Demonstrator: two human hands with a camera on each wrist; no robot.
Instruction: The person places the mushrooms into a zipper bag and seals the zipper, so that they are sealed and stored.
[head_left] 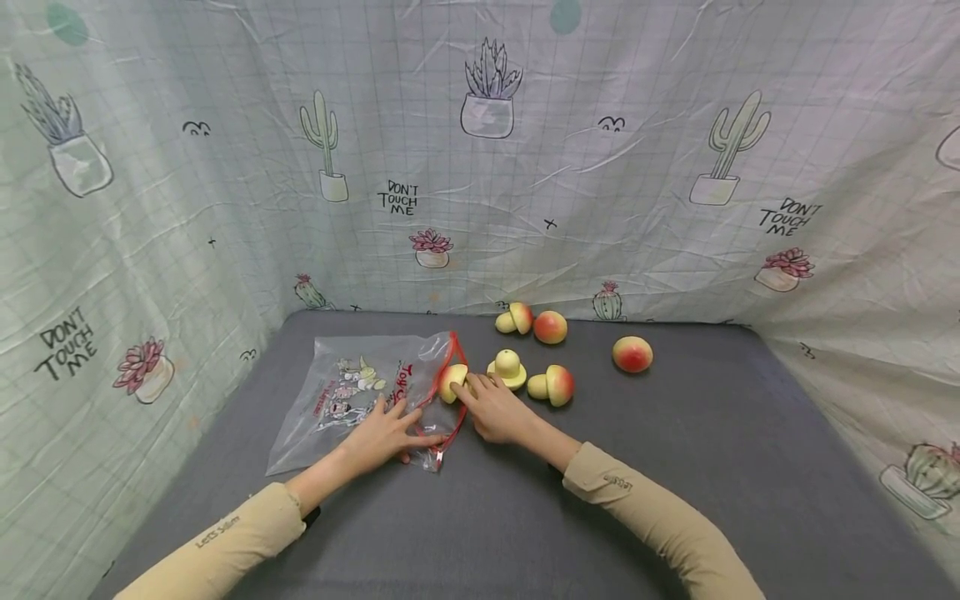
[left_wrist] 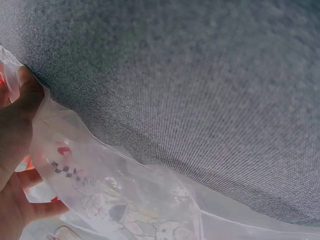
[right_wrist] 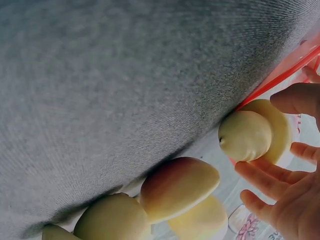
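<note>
A clear plastic zip bag with a red zip edge and cartoon print lies flat, its mouth facing right. My left hand spreads over its near mouth corner; in the left wrist view the thumb catches the bag's film against the fingers. At the mouth, my right hand holds a yellow toy mushroom between thumb and fingers. The right wrist view shows this mushroom's stem pointing out of the bag mouth. Close by the right hand stand a stem-up mushroom and a red-yellow mushroom.
Farther back on the grey table lie another mushroom and a round red-yellow piece. A similar round piece sits apart to the right. A patterned cloth curtain encloses the back and sides.
</note>
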